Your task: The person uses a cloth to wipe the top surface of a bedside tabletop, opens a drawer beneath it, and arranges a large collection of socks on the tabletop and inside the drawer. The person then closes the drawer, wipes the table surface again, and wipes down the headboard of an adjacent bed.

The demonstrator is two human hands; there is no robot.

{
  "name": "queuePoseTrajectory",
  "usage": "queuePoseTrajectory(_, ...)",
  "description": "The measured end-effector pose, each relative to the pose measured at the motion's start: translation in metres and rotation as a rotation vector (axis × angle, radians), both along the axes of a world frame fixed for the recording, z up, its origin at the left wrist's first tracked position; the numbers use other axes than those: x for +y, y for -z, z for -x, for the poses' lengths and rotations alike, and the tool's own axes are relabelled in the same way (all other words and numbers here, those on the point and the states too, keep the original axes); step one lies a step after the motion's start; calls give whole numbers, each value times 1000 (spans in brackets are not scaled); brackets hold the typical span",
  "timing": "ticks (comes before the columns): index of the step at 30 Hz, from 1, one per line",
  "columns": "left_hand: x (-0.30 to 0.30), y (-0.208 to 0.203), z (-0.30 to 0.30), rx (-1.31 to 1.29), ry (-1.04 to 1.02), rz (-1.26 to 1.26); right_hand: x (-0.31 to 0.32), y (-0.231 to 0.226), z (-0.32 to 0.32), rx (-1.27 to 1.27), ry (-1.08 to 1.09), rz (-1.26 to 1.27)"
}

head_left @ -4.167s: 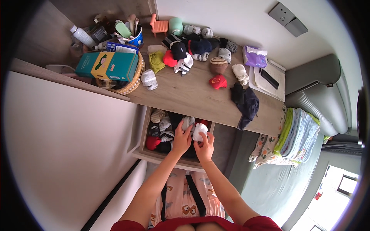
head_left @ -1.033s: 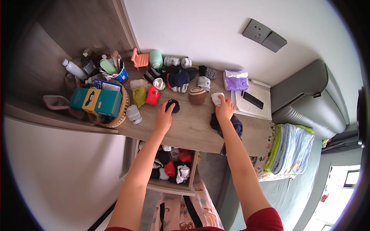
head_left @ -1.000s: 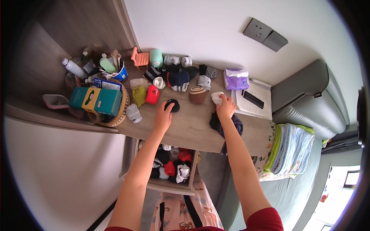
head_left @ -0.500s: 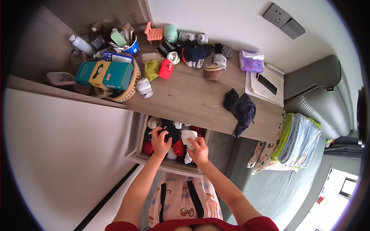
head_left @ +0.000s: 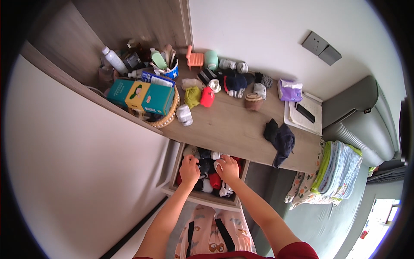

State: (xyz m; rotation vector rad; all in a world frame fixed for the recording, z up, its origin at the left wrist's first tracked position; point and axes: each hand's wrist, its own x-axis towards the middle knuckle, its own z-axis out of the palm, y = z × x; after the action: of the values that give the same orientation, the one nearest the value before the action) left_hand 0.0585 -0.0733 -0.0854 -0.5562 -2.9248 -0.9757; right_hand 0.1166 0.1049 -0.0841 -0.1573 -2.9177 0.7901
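- The white sock ball (head_left: 217,165) is in the open drawer (head_left: 200,200), by the thumb and fingers of the right hand (head_left: 227,168).
- The right hand's fingers are bent and close to each other. I cannot tell if they hold the white ball or only touch it.
- The left hand (head_left: 189,171) is in the drawer too, just beside some dark socks (head_left: 205,165). Its fingers are curled, with a small gap by the thumb. I cannot tell if it holds anything.
- Nearer the front of the drawer are a red bundle (head_left: 214,181), a pale bundle (head_left: 207,186) and a white and black one (head_left: 225,190).
- Above the drawer is the wooden desk top (head_left: 224,123). Near its front edge sits a grey and white bundle (head_left: 184,115).
- Behind that are a yellow-green bundle (head_left: 192,97) and a bright red one (head_left: 207,98), side by side.
- A brown bundle (head_left: 253,102) sits further right. A dark blue cloth thing (head_left: 283,140) lies at the front edge and hangs over it.
- A black phone (head_left: 305,112) lies on an open notebook (head_left: 317,115), near a purple pack (head_left: 290,90).
- On the left, a teal and yellow box (head_left: 157,99) lies on a round basket (head_left: 174,108).
- On the right, folded blankets (head_left: 342,168) are piled on the bed (head_left: 302,224).
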Motion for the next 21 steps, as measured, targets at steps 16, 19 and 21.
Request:
queuePoseTrajectory(16, 34, -21, 141, 218, -108, 215, 5, -37, 225, -4, 69, -275)
queuePoseTrajectory(19, 32, -20, 128, 225, -60, 147, 14, -26, 233, -95, 87, -263)
queuePoseTrajectory(21, 26, -16, 118, 227, -44, 99, 18, -25, 224, 29, 90, -128)
